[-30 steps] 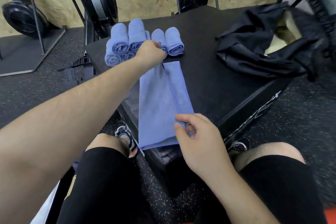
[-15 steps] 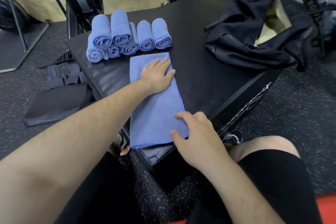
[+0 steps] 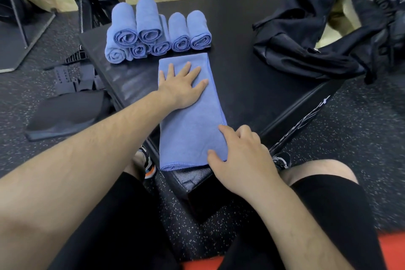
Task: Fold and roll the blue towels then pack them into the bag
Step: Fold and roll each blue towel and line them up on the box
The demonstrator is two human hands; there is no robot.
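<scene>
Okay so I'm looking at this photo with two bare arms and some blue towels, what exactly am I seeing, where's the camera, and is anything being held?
There is no machine here. These are a person's own arms, filmed by one wide-angle camera worn on the head, looking down past the knees. The left hand lies flat, fingers spread, on a folded blue towel laid out on a black padded box. The right hand rests its fingertips and thumb on the towel's near right corner. I see no firm grip, so nothing is lifted. Behind the towel sit seven rolled towels, two stacked on the others. To the right lies a crumpled black bag; no towel shows in it.
</scene>
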